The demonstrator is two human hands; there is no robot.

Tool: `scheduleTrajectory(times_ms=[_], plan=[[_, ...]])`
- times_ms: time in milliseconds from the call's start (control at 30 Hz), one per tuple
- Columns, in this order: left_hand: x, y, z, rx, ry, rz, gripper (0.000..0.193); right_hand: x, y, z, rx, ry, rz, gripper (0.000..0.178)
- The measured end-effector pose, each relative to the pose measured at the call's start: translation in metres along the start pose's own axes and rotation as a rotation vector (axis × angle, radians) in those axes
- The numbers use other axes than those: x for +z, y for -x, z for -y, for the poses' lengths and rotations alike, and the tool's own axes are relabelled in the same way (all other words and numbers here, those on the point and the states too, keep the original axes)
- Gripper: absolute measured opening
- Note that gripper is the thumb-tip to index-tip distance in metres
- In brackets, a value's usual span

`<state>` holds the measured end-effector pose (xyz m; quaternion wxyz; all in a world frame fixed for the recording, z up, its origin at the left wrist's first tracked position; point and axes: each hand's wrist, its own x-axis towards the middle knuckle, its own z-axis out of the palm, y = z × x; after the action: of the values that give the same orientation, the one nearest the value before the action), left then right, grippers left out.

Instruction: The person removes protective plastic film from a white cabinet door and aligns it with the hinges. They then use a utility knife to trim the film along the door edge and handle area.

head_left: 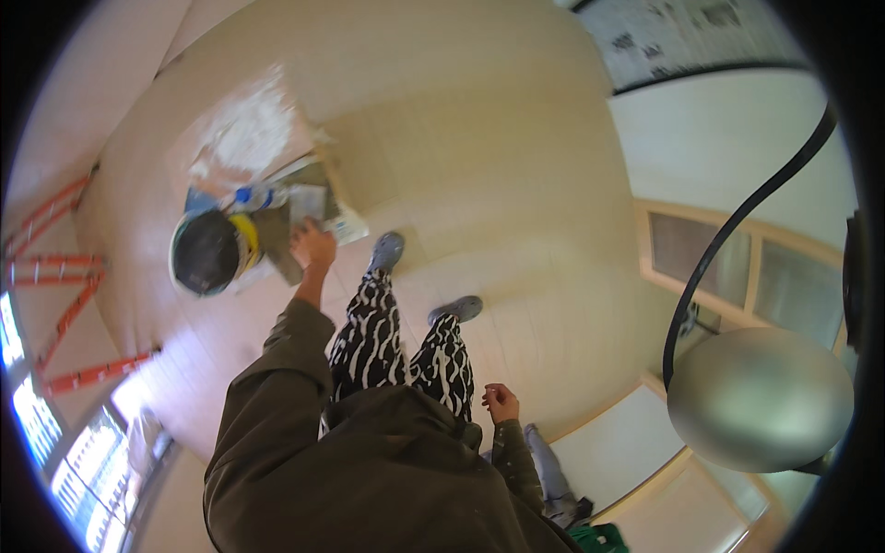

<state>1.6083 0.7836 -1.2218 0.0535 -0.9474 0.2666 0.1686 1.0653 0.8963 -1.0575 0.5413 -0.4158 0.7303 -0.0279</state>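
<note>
My left hand (313, 247) reaches down to the floor, its fingers somewhat apart at the near edge of a light grey flat rectangular piece (307, 200). Whether the fingertips touch that piece is too blurred to tell. Beneath it lies a darker grey-brown flat sheet (275, 232). To the left stands a pale round bucket (175, 255) with a dark round thing (206, 252) over its mouth and a roll of yellow tape (245, 241) beside it. Behind them lies a clear bottle with a blue cap (244, 195). My right hand (500, 402) hangs by my right side, fingers loosely curled, holding nothing visible.
White powder or plaster (249, 129) covers a sheet on the floor beyond the bucket. An orange ladder (69, 267) stands at the far left near windows. At the right are a wood-framed cabinet (701, 258) and a large silvery rounded object (761, 399) with a black cable.
</note>
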Motion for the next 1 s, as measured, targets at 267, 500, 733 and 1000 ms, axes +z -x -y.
scheduleTrajectory(times_ms=[267,500,733,1000], plan=[[-0.015,0.003,-0.005,-0.131,0.013,0.047,0.034,0.013,0.008,-0.173,0.17,0.007,-0.011,0.018],[0.018,0.075,-0.056,0.382,-0.003,0.019,0.034,0.05,0.004,-0.276,0.39,-0.162,-0.259,0.021],[0.059,0.027,-0.029,0.191,0.205,0.043,0.024,0.043,-0.006,-0.25,0.361,0.049,-0.122,0.026],[0.02,0.016,0.059,0.324,0.528,-0.439,0.045,-0.04,-0.058,-0.1,0.129,0.178,0.084,0.016]])
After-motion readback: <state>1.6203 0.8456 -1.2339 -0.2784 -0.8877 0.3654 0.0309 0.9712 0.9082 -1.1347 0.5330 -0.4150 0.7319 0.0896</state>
